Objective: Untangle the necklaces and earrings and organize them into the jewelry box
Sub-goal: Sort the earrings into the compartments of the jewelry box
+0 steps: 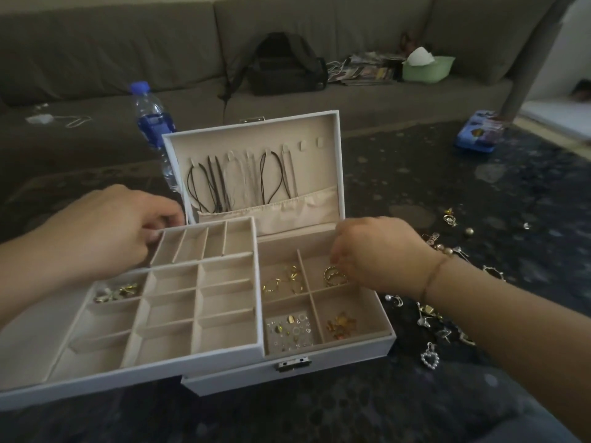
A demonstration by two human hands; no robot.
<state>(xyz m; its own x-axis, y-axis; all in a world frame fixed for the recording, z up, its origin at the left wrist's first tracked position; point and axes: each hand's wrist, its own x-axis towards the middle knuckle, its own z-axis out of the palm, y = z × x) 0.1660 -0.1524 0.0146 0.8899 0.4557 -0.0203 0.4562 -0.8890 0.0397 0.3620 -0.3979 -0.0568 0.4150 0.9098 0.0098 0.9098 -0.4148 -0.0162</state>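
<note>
Fingers [335, 266] touching gold rings [332, 276] in box [351, 350].

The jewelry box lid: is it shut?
No. The lid stands open, with necklaces hanging inside it.

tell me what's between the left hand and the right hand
In the head view, the white lift-out divider tray with beige compartments spans between the left hand and the right hand.

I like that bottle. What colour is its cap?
The water bottle has a blue cap, seen in the head view.
</note>
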